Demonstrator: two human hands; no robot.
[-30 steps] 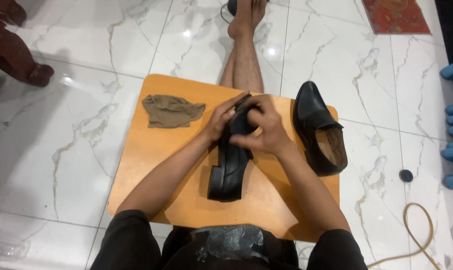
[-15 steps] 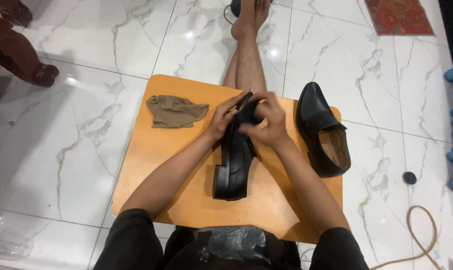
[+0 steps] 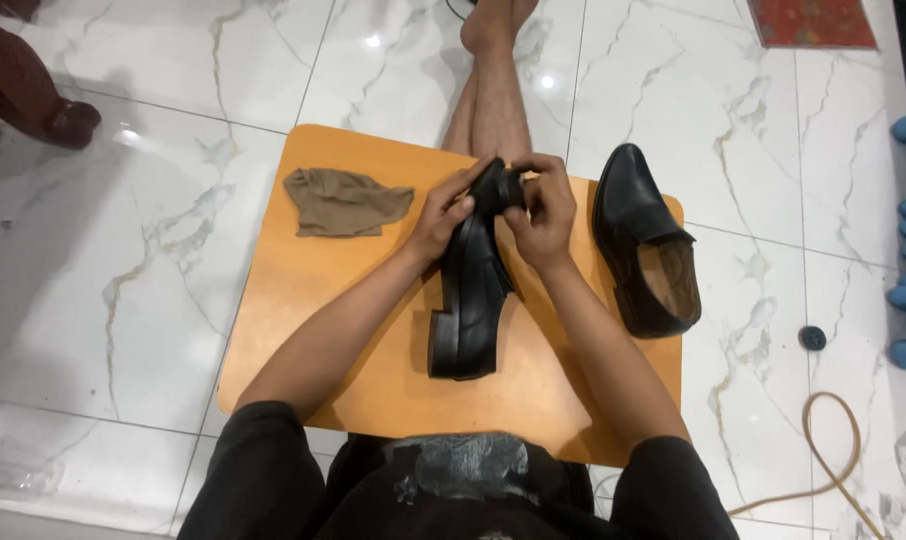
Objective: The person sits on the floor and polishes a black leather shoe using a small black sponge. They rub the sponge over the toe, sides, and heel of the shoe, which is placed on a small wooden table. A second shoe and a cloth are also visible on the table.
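Shoe (image 3: 470,300) on its side, toe away; both hands (image 3: 443,215) (image 3: 543,215) at toe.

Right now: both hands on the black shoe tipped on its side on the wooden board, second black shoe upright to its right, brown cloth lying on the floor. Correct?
Not quite. The brown cloth lies on the wooden board, at its far left corner, not on the floor. The head view shows it. The rest stands: left hand and right hand hold the tipped black shoe; the second shoe stands upright to its right.
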